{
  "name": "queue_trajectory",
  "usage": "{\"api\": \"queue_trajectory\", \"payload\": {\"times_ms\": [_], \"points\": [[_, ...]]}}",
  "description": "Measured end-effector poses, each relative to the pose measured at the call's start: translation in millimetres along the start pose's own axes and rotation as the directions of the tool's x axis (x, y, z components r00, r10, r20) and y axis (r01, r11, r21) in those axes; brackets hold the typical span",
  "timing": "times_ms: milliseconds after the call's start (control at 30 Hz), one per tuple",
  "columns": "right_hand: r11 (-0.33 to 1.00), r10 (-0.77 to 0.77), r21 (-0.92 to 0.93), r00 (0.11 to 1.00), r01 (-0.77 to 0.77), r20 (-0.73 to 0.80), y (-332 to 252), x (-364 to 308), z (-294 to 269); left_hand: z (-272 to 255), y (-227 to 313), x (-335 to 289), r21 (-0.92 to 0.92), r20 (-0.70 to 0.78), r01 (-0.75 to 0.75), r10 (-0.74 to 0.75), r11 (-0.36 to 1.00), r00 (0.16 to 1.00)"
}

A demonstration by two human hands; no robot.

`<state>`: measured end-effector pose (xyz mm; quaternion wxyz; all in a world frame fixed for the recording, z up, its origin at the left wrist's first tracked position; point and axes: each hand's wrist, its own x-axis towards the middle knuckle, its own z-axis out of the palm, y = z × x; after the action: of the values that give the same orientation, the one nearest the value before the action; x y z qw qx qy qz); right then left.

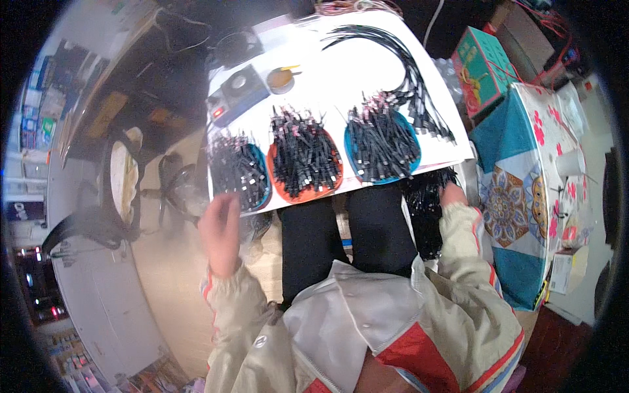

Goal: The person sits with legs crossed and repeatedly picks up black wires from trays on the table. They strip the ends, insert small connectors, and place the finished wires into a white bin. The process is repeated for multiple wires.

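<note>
Nearest to the camera, a smooth cream jacket [367, 327] with red and blue panels is seen, and below the table edge two legs in black trousers [347, 242] are stretched forward. The left hand [221, 230] is raised just before the table edge, near the left blue tray [262, 190]; its fingers are blurred by motion, they look loosely bent and nothing is seen held between them. The right hand [452, 194] is lowered beside the right knee and is touching a hanging bundle of black cables [429, 209]; whether its fingers are closed on the bundle cannot be told.

On the white table [367, 72] three oval trays are placed in a row, each heaped with short black cable pieces that look thin and stiff: the blue one on the left, an orange tray [308, 190] in the middle, and a second blue tray [406, 171] on the right. Behind them, long black cables [406, 65] are fanned in a curve, beside a round tape roll [280, 80] and a dark box-shaped device [239, 92]. The floor is pale and glossy. At the right a patterned teal cloth [517, 177] is spread over another surface, and a teal box [483, 65] is standing farther away.
</note>
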<state>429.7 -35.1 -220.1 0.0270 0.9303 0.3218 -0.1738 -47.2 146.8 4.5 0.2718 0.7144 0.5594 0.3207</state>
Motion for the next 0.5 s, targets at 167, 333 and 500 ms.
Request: {"api": "queue_trajectory", "payload": {"times_ms": [167,333,500], "points": [[0.837,-0.422,0.403,0.905,0.369,0.047,-40.5,-100.2,-85.9,31.7,-1.6,73.4,0.484,-0.116,-0.114,0.192,0.868,0.974],[0.623,-0.694,0.360,0.703,0.694,-0.154,-110.6,-157.6,-146.5,57.6,-21.4,114.7,0.707,-0.224,0.021,0.196,0.707,0.955],[0.399,-0.811,0.445,0.535,0.802,-0.236,-169.1,-159.7,-178.6,56.7,-36.1,114.5,0.595,-0.239,0.024,0.149,0.803,0.960]]}}
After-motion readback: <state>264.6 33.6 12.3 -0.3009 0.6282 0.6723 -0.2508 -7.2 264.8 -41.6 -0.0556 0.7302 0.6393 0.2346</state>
